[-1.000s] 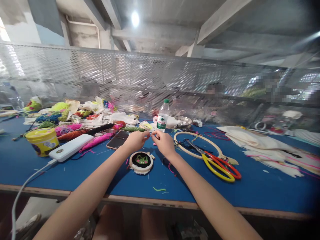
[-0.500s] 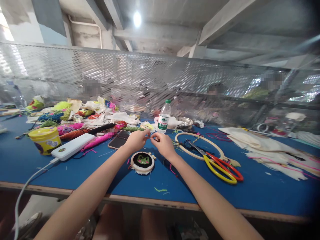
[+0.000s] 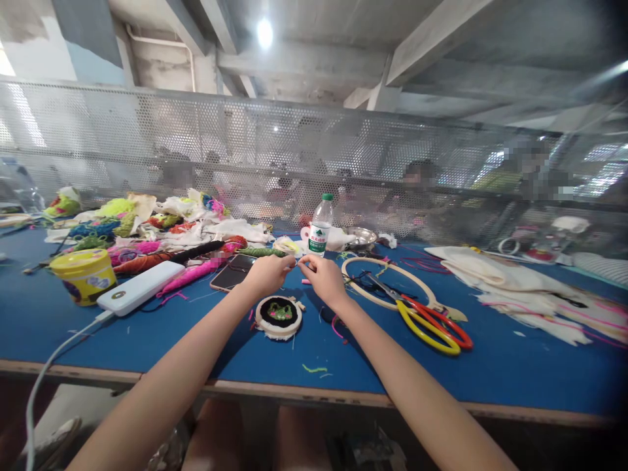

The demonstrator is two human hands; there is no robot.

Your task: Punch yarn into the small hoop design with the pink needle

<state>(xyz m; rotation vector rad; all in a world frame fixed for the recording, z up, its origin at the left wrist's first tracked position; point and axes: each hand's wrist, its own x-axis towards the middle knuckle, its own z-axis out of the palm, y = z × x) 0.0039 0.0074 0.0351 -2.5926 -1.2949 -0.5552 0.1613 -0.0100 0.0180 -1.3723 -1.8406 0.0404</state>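
Note:
Above the table, my left hand (image 3: pixel 271 275) and my right hand (image 3: pixel 321 278) meet at their fingertips, both pinched closed. Whatever they pinch is too small to make out. Just below them lies a small round embroidery hoop (image 3: pixel 279 318) with black fabric and a green, pink-dotted design. Behind my left hand is a phone (image 3: pixel 232 273), lying flat. A water bottle (image 3: pixel 321 229) with a green cap stands upright beyond my right hand. To the right, red-and-yellow-handled scissors (image 3: pixel 428 327) rest partly across a larger wooden hoop (image 3: pixel 417 278).
A yellow tub (image 3: pixel 84 278) and a white power bank (image 3: pixel 141 288) with a cable stand at left. Piled yarn and cloth (image 3: pixel 171 226) lie behind them. Folded white fabric (image 3: pixel 505 281) is at right. A metal bowl (image 3: pixel 363 237) sits near the perforated screen (image 3: pixel 275 150).
The view has shifted slightly, so everything sits a little further left. My hands stay together, fingertips pinched; the things on the table have not moved.

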